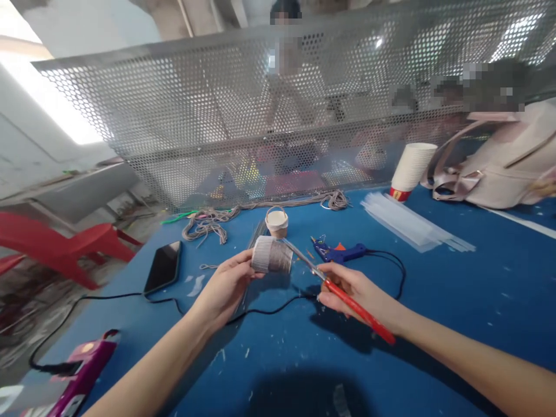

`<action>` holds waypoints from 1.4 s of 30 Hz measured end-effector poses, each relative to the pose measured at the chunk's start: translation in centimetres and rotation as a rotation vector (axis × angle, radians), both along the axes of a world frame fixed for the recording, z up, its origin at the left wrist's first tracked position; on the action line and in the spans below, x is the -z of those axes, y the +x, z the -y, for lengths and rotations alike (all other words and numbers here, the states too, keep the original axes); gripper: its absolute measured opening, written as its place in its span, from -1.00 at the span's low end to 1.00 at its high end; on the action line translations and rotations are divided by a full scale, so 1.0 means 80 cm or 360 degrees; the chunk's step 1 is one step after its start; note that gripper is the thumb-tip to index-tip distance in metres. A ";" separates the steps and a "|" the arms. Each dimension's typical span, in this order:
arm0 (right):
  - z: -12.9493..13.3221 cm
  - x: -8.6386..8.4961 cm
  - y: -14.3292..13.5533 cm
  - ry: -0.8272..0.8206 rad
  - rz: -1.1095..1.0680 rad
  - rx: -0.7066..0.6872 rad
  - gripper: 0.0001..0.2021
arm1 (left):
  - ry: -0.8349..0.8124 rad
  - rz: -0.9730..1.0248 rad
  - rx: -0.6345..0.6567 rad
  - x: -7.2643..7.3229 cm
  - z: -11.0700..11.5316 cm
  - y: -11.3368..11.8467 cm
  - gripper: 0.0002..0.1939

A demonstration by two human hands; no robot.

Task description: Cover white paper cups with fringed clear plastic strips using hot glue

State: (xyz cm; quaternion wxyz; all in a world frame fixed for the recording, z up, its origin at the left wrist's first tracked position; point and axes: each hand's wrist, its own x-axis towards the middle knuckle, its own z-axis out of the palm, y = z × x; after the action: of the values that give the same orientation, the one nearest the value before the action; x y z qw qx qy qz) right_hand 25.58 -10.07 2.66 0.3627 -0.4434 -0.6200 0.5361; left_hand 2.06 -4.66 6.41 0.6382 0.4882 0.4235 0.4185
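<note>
My left hand (230,281) is closed around a small cup wrapped in grey and white cord (271,255), tipped on its side above the blue table. My right hand (354,289) grips red-handled scissors (358,308) near their pivot, and the metal blades point up and left to the cup's edge. Whether the blades touch the cup is not clear. Just behind the cup stands a small cream basket with a handle (277,222). A blue glue gun (343,252) lies on the table behind my right hand.
Grey cord bundles (208,226) lie along the back of the blue table (278,359). A phone (164,266) and purple power strip (84,370) are left, with cables crossing. Translucent strips (408,223), stacked paper cups (412,168) and a pale bag (504,165) sit right. A perforated metal screen (195,110) stands behind.
</note>
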 end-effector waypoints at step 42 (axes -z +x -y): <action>0.007 -0.002 -0.002 0.0071 0.0680 -0.0137 -0.60 | 0.0014 -0.0205 0.0025 -0.019 0.009 -0.006 -0.72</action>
State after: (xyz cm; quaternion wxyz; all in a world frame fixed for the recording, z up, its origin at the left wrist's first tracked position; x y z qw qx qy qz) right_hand 25.42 -10.65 2.83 0.2096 -0.5120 -0.7128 0.4310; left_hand 1.58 -5.42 7.90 0.6106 0.5203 0.4580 0.3829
